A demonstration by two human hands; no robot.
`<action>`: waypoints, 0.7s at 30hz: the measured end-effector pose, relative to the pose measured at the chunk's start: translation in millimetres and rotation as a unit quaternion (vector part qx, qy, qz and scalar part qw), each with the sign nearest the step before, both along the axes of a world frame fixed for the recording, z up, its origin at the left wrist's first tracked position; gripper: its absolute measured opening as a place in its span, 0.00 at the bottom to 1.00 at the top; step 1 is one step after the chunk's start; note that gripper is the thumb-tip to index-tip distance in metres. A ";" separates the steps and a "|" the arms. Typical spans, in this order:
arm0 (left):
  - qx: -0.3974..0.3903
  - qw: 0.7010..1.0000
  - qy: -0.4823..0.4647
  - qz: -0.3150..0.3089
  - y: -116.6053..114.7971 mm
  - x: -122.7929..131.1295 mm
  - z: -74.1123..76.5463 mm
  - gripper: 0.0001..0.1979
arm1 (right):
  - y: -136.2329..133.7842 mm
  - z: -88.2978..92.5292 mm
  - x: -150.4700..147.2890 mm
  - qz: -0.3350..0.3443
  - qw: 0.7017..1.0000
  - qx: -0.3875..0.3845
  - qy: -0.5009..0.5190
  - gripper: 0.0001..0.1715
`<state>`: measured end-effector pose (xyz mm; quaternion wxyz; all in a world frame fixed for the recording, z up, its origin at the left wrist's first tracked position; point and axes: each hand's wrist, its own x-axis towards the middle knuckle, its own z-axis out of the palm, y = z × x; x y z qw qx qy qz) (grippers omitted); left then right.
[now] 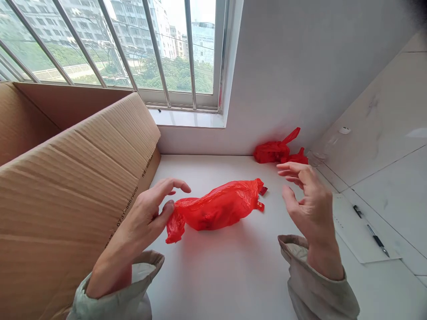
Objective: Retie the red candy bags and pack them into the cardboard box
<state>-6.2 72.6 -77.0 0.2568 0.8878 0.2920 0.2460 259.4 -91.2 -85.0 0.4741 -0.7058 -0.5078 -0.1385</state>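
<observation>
Your two sleeves [320, 284] sit lowest in view, at 7 and 5 o'clock, both cuffs over the white worktop [220, 275]. From the 7 o'clock cuff your left hand [147, 215] reaches up and inward. Its fingers [173, 184] are arched and loosely spread, and the thumb rests against the near left end of the red plastic bag [216, 206]; nothing is pinched between them. That bag lies crumpled and stretched out at the middle of the worktop, its long axis running from 8 o'clock to 2 o'clock, with small red tabs poking from its far end.

Your right hand [305, 200] hovers at 3 o'clock of the bag, near it and clear of it, palm turned inward, fingers wide and holding nothing.

At 9 o'clock a large cardboard box [66, 178] stands hard against the worktop's left edge, its open flap leaning beside your left wrist. At 4 o'clock a white sheet [353, 240] lies flat with a pen [371, 230] along its outer edge.

Farther off, at 1 o'clock, a second red bag [275, 151] is bunched against the back wall, well apart from the first. Just beside it in the corner is something clear, perhaps a bottle [328, 144]; you cannot tell for sure. At 11 o'clock the barred window [133, 49] shows trees and buildings.
</observation>
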 end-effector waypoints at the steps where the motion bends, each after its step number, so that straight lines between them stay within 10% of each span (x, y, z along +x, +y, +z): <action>1: 0.007 1.000 0.010 -0.013 -4.1 -0.4 3.0 0.10 | -1.4 4.2 -10.6 0.027 0.999 0.036 -0.024 0.21; 7: 0.044 0.986 0.148 -0.059 -23.1 2.2 -3.9 0.09 | 31.7 -18.8 -66.2 0.244 0.958 -0.049 -0.146 0.16; 13: -0.006 0.974 0.224 -0.043 -11.1 -9.7 -20.8 0.12 | 68.0 -64.0 -59.3 0.103 0.922 -0.318 -0.196 0.31; 21: 0.015 0.994 0.103 0.045 -9.2 -18.2 6.1 0.12 | 25.0 -28.0 -30.1 0.072 0.850 -0.508 -0.123 0.19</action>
